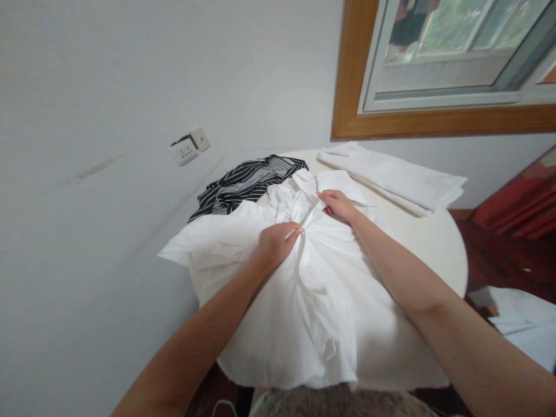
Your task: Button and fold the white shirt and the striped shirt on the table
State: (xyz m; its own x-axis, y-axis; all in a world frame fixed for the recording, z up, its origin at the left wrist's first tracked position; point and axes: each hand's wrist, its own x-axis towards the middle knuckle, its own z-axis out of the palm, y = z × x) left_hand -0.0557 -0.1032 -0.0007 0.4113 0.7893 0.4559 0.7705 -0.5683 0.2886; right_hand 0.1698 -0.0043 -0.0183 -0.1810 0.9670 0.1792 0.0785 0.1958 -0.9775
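Note:
A white shirt (325,255) lies spread over the round table, its collar end away from me and its hem hanging over the near edge. Around the middle of its front, my left hand (278,243) is closed, pinching the fabric along the front opening. Farther up toward the collar, my right hand (336,204) also grips the front edge between thumb and fingers. Creases fan out from where the cloth is pinched. Whether a button sits under the fingers is too small to tell.
A black-and-white striped garment (252,179) lies bunched at the table's back left, and a folded white garment (391,176) at its back right. The cream table (443,249) stands by the wall with a power socket (185,152). White cloth (521,318) is low on the right.

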